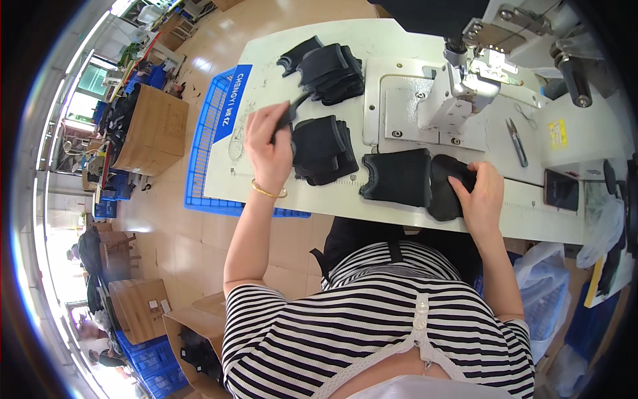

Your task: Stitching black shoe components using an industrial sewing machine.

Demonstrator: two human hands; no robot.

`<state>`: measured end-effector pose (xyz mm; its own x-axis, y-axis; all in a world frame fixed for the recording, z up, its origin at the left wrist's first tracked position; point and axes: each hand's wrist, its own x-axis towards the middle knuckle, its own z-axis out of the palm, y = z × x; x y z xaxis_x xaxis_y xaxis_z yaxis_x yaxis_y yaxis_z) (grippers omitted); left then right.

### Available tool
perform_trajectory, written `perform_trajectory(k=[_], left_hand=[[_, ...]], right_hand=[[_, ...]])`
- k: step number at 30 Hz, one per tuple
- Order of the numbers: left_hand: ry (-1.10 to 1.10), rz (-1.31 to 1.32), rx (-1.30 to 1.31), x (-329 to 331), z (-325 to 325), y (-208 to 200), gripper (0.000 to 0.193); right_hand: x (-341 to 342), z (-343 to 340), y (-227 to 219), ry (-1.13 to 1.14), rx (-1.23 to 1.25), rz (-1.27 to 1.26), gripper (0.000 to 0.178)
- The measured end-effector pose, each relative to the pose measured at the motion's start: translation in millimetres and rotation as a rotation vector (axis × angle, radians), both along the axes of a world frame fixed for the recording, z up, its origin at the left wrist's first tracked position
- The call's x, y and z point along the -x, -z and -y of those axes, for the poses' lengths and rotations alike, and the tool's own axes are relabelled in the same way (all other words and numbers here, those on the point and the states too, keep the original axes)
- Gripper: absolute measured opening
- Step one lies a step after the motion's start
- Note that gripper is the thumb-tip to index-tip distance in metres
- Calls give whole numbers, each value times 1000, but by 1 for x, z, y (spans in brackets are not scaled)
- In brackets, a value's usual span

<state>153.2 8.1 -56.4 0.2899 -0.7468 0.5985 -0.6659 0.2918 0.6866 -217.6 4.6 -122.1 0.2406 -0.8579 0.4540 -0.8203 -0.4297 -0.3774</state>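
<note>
My left hand is raised over the left side of the sewing table, its fingers closed on a dark fabric piece, slightly blurred. Just right of it lies a stack of black fabric pieces; a second, larger stack sits farther back. At the table's front edge, my right hand grips the right side of a rounded black pad, thumb on top and fingers at its far edge. Touching or nearly touching that pad on its left is a pile of black fabric pieces with curved ends.
A white industrial sewing machine stands beyond the right hand. Thread snips and a dark phone lie to the right. A blue plastic crate is below the table's left edge. Cardboard boxes stand on the floor at left.
</note>
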Motion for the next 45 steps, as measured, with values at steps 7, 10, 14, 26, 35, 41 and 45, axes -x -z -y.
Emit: perform_trajectory(k=[7,10,14,26,35,41,45], left_hand=[[278,531,-66,44,-27,26,48],[413,388,29,96,-11,44,30],[293,415,-106,141,1,61,29],[346,475,33,146,5,66,21],[409,423,-63,148,8,68,22],[461,397,-142,148,15,62,25],[486,425,-213,147,17,51,24]], right_hand=[[0,4,10,-27,18,85,44],[-4,-1,7,-27,30,73,45],[0,-3,15,43,56,84,42],[14,2,13,2,216,175,18],[28,2,0,125,-15,473,12],[38,4,-4,135,-104,595,17],[42,7,-7,89,-184,559,20]])
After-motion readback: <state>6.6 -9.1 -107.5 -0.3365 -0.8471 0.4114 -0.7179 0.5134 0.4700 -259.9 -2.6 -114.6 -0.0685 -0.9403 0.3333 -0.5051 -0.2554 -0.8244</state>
